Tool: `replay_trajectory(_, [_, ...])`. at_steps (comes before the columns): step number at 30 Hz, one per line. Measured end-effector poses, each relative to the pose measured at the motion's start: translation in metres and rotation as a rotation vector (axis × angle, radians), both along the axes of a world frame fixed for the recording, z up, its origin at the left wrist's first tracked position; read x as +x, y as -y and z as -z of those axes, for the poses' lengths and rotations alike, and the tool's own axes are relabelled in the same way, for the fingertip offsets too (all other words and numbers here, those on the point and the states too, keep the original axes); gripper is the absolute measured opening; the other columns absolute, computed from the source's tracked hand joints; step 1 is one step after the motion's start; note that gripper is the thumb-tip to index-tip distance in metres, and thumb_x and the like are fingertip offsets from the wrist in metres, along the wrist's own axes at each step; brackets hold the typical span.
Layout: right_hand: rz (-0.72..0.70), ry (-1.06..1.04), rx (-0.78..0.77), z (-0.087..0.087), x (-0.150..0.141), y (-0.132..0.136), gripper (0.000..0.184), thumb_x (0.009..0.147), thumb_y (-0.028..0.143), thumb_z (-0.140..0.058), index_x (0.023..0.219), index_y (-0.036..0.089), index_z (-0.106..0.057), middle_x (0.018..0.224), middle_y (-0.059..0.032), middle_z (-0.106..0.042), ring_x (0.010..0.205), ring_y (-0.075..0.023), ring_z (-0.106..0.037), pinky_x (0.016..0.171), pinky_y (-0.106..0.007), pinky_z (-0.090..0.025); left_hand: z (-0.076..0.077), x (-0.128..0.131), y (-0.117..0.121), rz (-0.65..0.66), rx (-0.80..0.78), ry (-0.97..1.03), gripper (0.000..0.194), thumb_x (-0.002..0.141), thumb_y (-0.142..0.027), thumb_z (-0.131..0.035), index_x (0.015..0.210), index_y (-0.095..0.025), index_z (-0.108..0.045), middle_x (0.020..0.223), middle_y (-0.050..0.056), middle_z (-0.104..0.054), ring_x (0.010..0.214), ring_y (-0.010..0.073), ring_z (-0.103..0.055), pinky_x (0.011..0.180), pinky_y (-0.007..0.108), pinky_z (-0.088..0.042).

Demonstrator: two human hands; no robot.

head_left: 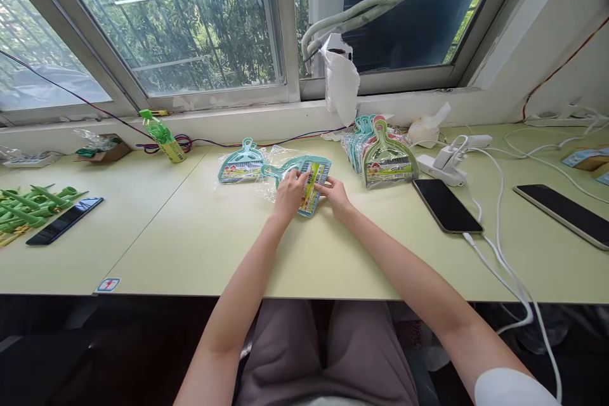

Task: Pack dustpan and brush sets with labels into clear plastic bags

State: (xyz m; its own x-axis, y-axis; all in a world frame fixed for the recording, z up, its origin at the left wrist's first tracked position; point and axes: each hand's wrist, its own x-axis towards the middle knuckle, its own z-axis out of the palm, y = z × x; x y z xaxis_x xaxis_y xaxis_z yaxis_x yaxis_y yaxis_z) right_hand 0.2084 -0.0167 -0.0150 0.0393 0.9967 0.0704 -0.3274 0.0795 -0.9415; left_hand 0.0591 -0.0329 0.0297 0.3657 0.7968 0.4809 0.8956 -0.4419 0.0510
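Observation:
A teal mini dustpan-and-brush set (318, 168) with a yellow-green label is tilted over the table in front of me, its handle toward the left. My left hand (289, 193) is closed on it near the handle, fingertips on the label. My right hand (335, 195) pinches its right edge. Clear plastic wrap (280, 155) lies around the handle; whether it still covers the set I cannot tell. Just left of my hands rests another teal dustpan set (242, 162). To the right stands a row of bagged dustpan sets (387, 155), teal ones behind a green one.
A black phone (447, 205) and a white power strip (442, 168) with trailing cables (504, 235) are at the right, beside a second phone (566, 212). Leftward are a green bottle (164, 136), a dark phone (65, 221) and green plastic pieces (38, 206). Windows border the back edge.

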Motion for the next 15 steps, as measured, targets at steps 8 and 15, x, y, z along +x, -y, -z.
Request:
replay_trajectory(8, [-0.002, 0.045, 0.009, -0.0028, -0.0017, 0.0034, 0.039, 0.060, 0.029, -0.082, 0.094, 0.016, -0.066, 0.083, -0.0057, -0.073, 0.071, -0.0197, -0.068, 0.068, -0.034, -0.057, 0.0032, 0.0026, -0.0003, -0.027, -0.006, 0.084, 0.035, 0.092, -0.012, -0.041, 0.124, -0.019, -0.054, 0.102, 0.010, -0.057, 0.094, 0.0219, -0.057, 0.077, 0.029, -0.046])
replay_trajectory(15, [0.012, 0.082, 0.032, -0.0090, -0.0017, 0.0084, 0.037, 0.063, 0.029, -0.079, 0.096, 0.017, -0.066, 0.086, -0.0064, -0.073, 0.075, -0.0207, -0.068, 0.071, -0.035, -0.057, 0.0021, 0.0078, 0.0062, -0.040, 0.063, 0.005, 0.033, 0.091, -0.013, -0.041, 0.120, -0.019, -0.057, 0.104, 0.010, -0.058, 0.090, 0.0213, -0.059, 0.074, 0.029, -0.046])
